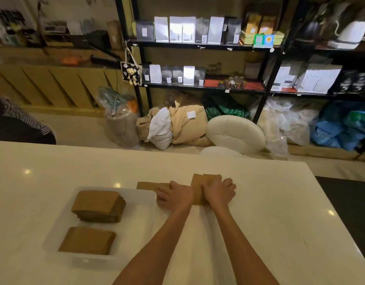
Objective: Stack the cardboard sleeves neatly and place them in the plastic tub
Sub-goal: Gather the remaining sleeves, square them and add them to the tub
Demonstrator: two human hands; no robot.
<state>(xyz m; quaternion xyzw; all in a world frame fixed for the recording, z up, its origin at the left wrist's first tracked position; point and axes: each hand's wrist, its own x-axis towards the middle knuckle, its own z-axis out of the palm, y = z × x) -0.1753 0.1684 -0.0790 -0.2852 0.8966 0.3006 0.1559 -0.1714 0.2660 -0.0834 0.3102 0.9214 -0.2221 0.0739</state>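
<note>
A clear plastic tub [136, 195] sits on the white table at the left. Two stacks of brown cardboard sleeves lie in it: a taller far stack [98, 205] and a lower near stack [88, 240]. Right of the tub, a small bundle of sleeves [198, 183] stands between my hands. My right hand [219, 191] is wrapped around its right side. My left hand [174, 195] presses against its left side, fingers pointing left. Another flat sleeve [146, 185] lies just behind my left hand, past the tub's far right corner.
The white table [270, 223] ends at the right on a dark floor. Beyond its far edge stand black shelves [198, 46] with bags, sacks and a round white cushion [235, 133] on the floor. A person's dark striped sleeve [19, 124] shows at the far left.
</note>
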